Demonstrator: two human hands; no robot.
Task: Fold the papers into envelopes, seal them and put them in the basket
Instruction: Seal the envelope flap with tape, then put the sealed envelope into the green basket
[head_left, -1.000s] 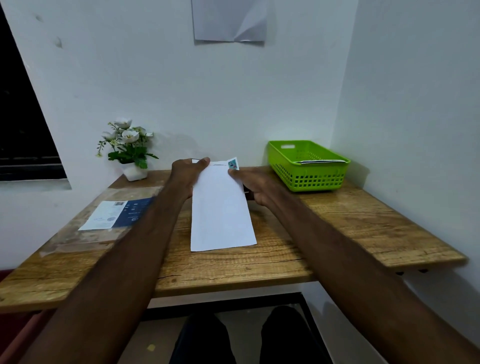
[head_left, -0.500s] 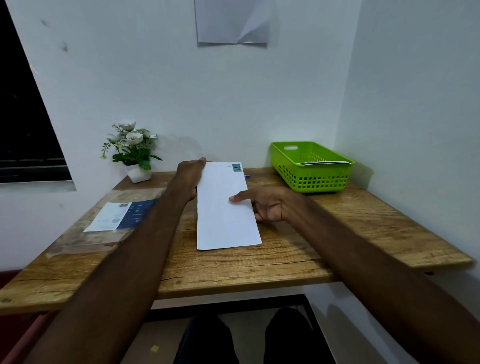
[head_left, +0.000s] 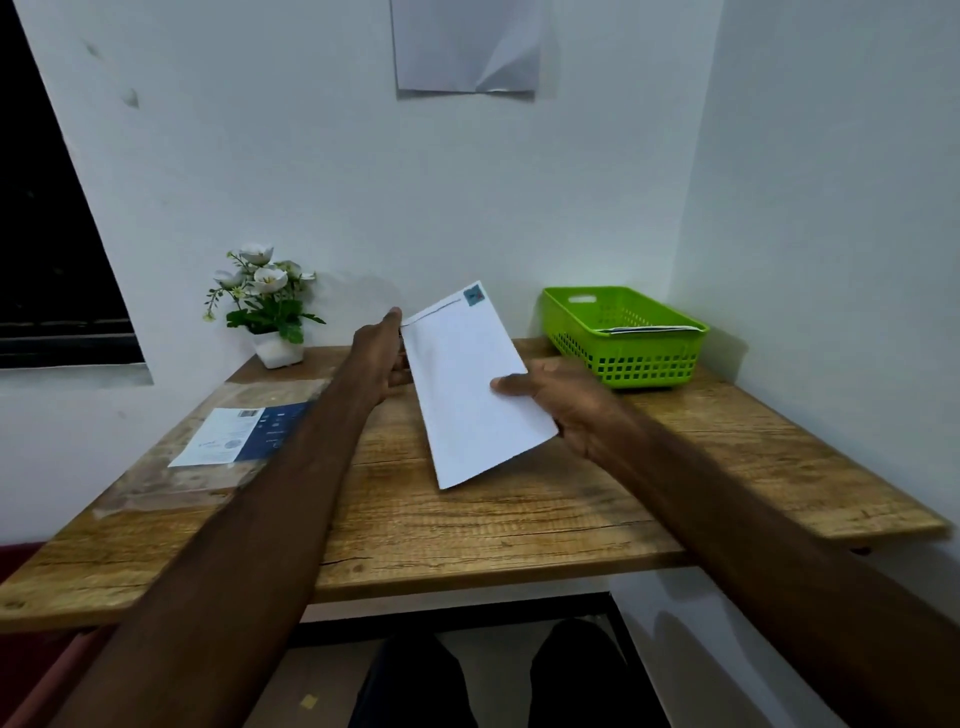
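My left hand (head_left: 382, 358) and right hand (head_left: 558, 400) each pinch an edge of the envelope (head_left: 475, 384), tilted above the table (head_left: 467, 525), left of the green basket (head_left: 623, 338).

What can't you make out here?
- Stamp on the envelope: design too small, head view.
- Basket contents: only paper edges show; the rim hides the rest.
- Left hand fingers: behind the envelope.
- Leaflet print: too small, arm covers part.

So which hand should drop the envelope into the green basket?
Probably the right hand. It already grips the envelope by its right edge and is nearer the green basket, which sits at the table's far right. The left hand is farther away.
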